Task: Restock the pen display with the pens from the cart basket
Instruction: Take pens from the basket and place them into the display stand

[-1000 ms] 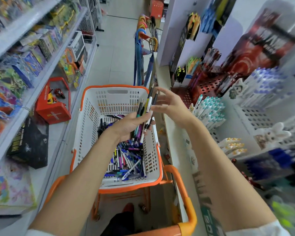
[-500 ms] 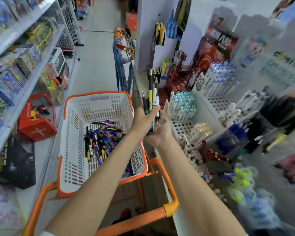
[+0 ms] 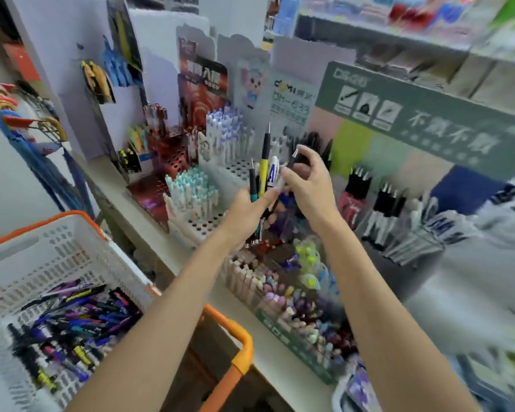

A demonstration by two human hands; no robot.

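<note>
Head: R hand (image 3: 308, 187) now pinches pen (image 3: 292, 157); L hand (image 3: 246, 211) holds bundle (image 3: 263, 171).

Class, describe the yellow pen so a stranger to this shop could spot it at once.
Find the pen display, then the left hand in front of it, gripping a bunch of pens. The yellow pen stands tallest, black above its yellow barrel.
</note>
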